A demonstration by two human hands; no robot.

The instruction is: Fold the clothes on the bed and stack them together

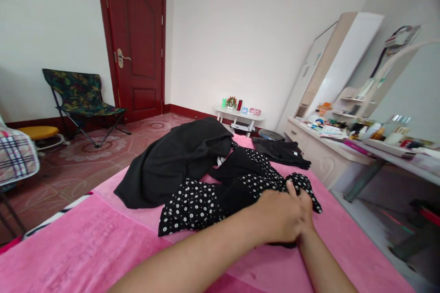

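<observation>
A black garment with white-dotted sleeves (192, 201) lies spread on the pink bedcover (79, 242). My left hand (280, 213) reaches across from the lower left, its fingers closed at the garment's right side. Right beside it and touching it, my right hand (305, 206) is closed at the dotted sleeve, which bunches up just beyond the fingers. The fingertips of both hands are largely hidden by the hands themselves. Against the garment's left side rests a larger piece of plain black clothing (172, 160). Folded dark clothing (282, 151) lies farther back.
A vanity (309, 139) crowded with bottles stands along the right, with a leg near the bed. At the back is a small white table (237, 112). A folding chair (82, 96), a yellow stool (39, 132) and a red door (137, 41) are to the left.
</observation>
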